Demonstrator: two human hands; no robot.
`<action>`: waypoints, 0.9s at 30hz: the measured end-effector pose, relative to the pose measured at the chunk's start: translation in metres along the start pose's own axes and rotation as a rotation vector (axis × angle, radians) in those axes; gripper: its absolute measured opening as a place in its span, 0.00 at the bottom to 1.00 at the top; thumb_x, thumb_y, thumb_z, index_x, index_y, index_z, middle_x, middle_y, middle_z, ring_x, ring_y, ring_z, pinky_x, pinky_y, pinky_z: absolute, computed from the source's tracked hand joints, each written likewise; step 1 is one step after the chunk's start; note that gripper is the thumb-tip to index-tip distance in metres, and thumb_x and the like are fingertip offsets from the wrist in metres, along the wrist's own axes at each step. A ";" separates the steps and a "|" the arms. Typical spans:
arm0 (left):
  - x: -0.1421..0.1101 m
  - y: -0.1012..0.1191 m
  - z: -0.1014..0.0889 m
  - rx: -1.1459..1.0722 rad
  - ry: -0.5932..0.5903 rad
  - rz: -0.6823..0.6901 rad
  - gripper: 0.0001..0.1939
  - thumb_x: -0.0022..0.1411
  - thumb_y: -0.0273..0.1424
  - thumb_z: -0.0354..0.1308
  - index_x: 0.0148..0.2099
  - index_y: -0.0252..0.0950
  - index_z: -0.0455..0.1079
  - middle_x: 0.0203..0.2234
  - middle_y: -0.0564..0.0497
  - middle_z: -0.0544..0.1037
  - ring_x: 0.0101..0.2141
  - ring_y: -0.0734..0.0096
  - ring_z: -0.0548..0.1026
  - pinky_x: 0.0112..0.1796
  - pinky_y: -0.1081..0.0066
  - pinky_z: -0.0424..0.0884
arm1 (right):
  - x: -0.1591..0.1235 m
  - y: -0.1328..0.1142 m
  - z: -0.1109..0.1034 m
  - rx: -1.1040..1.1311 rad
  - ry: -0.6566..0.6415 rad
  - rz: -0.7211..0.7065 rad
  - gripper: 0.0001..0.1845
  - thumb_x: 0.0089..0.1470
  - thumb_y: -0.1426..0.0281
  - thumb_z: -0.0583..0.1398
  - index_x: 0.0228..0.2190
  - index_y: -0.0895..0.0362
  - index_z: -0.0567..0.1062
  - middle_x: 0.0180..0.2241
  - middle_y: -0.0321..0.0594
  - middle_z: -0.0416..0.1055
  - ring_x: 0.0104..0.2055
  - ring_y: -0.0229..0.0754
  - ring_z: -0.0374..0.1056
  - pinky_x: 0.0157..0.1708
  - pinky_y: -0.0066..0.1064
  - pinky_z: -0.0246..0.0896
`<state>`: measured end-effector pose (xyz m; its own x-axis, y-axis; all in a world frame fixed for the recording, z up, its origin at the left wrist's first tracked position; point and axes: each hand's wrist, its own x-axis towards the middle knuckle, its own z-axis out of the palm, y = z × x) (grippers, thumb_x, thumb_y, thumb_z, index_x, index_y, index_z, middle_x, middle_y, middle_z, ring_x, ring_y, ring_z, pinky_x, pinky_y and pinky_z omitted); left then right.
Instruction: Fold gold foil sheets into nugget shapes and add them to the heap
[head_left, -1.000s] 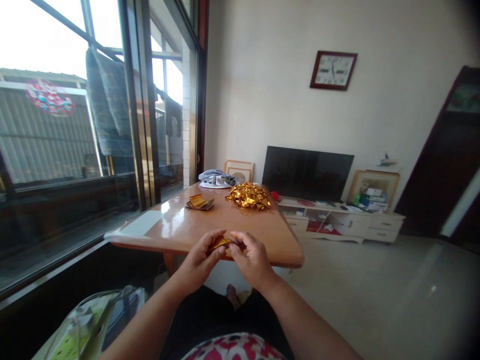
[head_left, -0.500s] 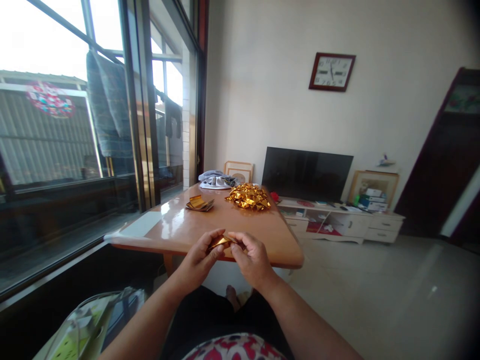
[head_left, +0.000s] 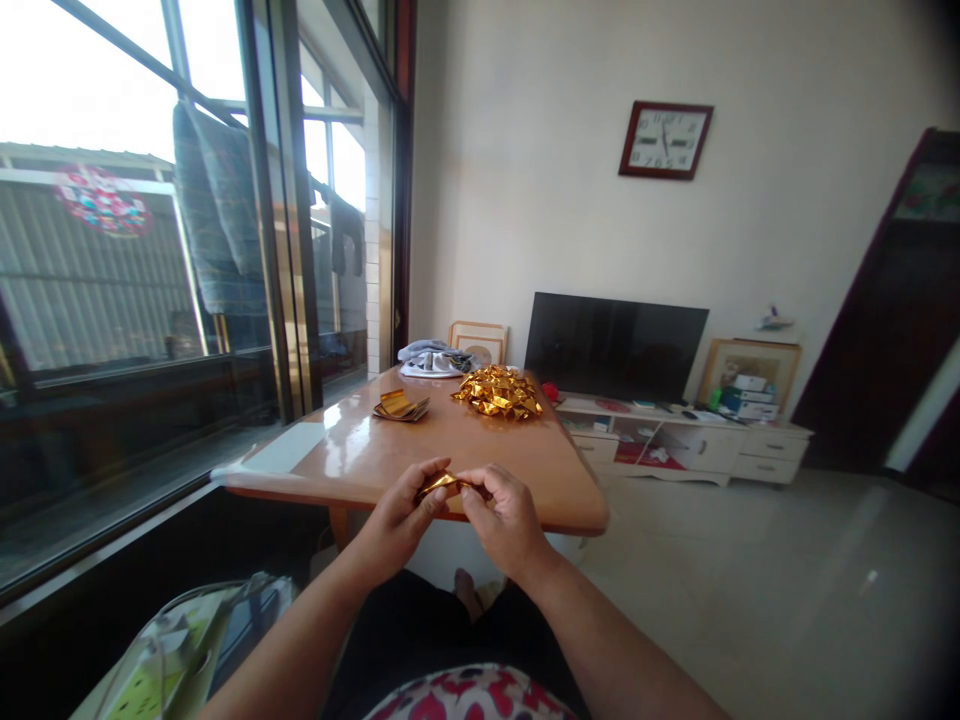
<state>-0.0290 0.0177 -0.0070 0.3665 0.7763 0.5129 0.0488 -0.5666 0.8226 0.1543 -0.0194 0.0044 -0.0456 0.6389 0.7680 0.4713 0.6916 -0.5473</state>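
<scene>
Between my hands is a folded piece of shiny gold foil paper [head_left: 442, 482], over the near edge of the table [head_left: 450, 445]. My left hand [head_left: 409, 510] pinches its left end between thumb and fingers. On the other end, my right hand [head_left: 504, 510] is closed with thumb and fingertips pressed on the paper, hiding part of it. Farther back on the table lies a pile of folded gold foil pieces [head_left: 499, 392]. Left of the pile sits a small stack of flat gold paper sheets [head_left: 401, 406].
Folded cloth [head_left: 435, 358] lies at the table's far end, and a white sheet [head_left: 285, 447] at its left edge. Beyond are a television [head_left: 615, 345] and a white cabinet [head_left: 712, 445]. A power strip [head_left: 142, 690] is at lower left, near the window.
Both hands keep their grip on the gold paper. The paper's lit face looks slightly narrower, and the right fingers have shifted a little. The view has moved very slightly.
</scene>
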 end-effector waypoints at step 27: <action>0.001 -0.003 0.002 -0.011 0.008 0.015 0.24 0.69 0.41 0.57 0.63 0.38 0.67 0.53 0.43 0.77 0.53 0.57 0.76 0.52 0.58 0.73 | -0.010 0.009 0.010 -0.101 0.111 0.040 0.10 0.60 0.74 0.57 0.38 0.54 0.79 0.36 0.42 0.78 0.40 0.45 0.75 0.43 0.35 0.69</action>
<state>-0.0266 0.0201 -0.0094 0.3595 0.7701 0.5269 0.0337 -0.5750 0.8174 0.1502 -0.0165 -0.0110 0.0700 0.6198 0.7816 0.5575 0.6254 -0.5459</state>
